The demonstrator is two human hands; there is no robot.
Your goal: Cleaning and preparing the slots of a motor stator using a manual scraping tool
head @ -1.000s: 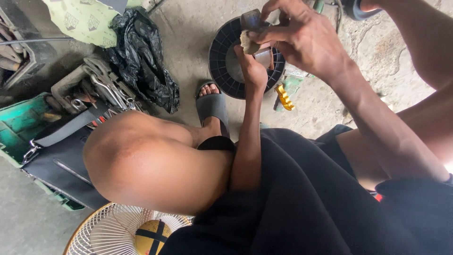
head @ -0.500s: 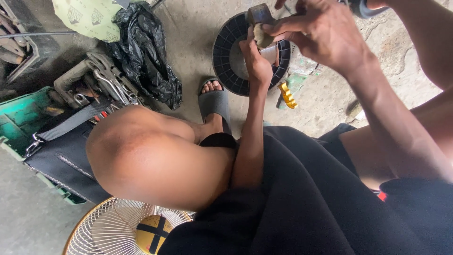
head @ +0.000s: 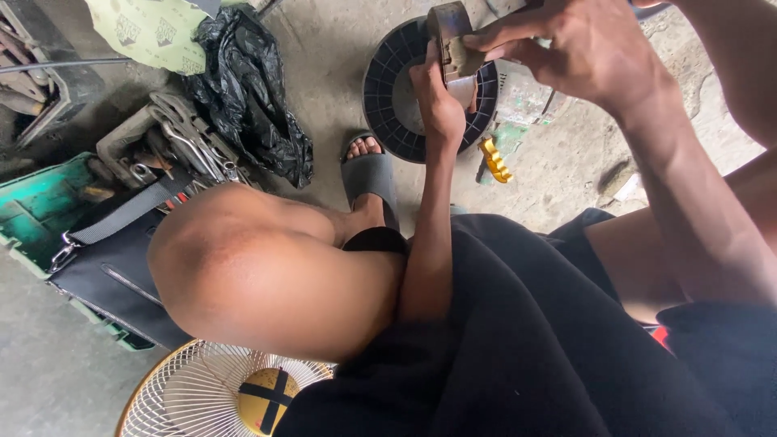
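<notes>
Holding a small brown metal part (head: 450, 40) pinched between left hand (head: 437, 97) and right hand (head: 579, 53), upper frame; green plastic crate (head: 32, 210) of wrenches (head: 182, 142) sits left on concrete floor (head: 332, 65).

A grey concrete floor (head: 340, 48) carries everything. On it lie a black round ribbed fan part (head: 388, 105), a crumpled black plastic bag (head: 251, 89), a small yellow plastic piece (head: 494, 159), a green toolbox (head: 32, 210) with a heap of wrenches (head: 182, 142) beside it, a dark shoulder bag (head: 121, 267) and a wire fan grille (head: 202, 392).
</notes>
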